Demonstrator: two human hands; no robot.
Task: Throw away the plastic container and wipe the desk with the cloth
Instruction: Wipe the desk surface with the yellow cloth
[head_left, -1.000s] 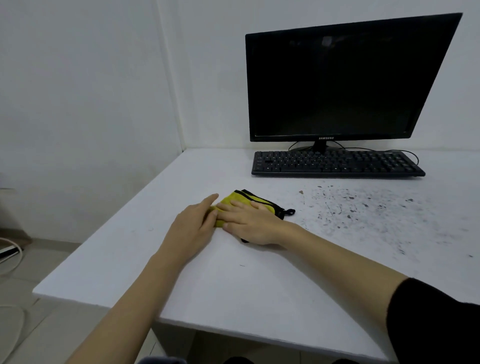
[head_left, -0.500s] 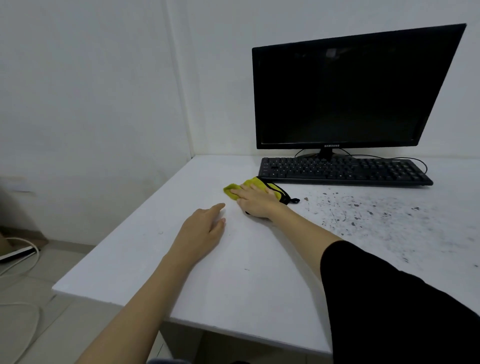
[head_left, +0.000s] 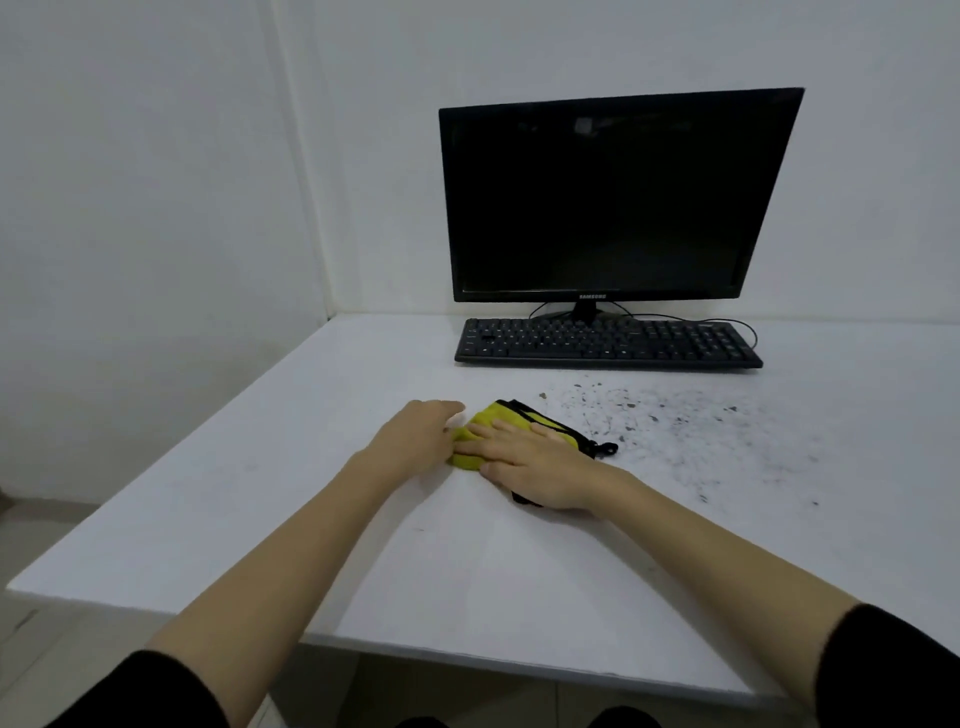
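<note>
we see both hands together at the middle of the white desk (head_left: 291, 499), meeting at a yellow cloth (head_left: 497, 415).

the right hand (head_left: 535, 462) lies flat on top of the cloth, palm down. its fingers (head_left: 475, 447) are straight, a little spread, and point left, so it presses the cloth to the desk and does not grip it. the hand covers most of the cloth. yellow shows at the far edge and at the left end, past the fingertips.

the left hand (head_left: 415, 439) rests palm down on the desk just left of the cloth. its fingers are loosely straight and point to the far right. its thumb side touches the cloth's left end. we cannot tell whether the thumb pinches the fabric, since the hand hides it.

the cloth is bunched, with a black trim along its far right edge and a small black loop (head_left: 607, 449) sticking out to the right.

right of the cloth, dark specks (head_left: 675, 423) are scattered over the desk, between the cloth and the near right edge of the keyboard (head_left: 608, 344). the keyboard sits at the far side, with a dark monitor (head_left: 613, 197) just behind it against the wall.

black sleeves show at both near corners.
</note>
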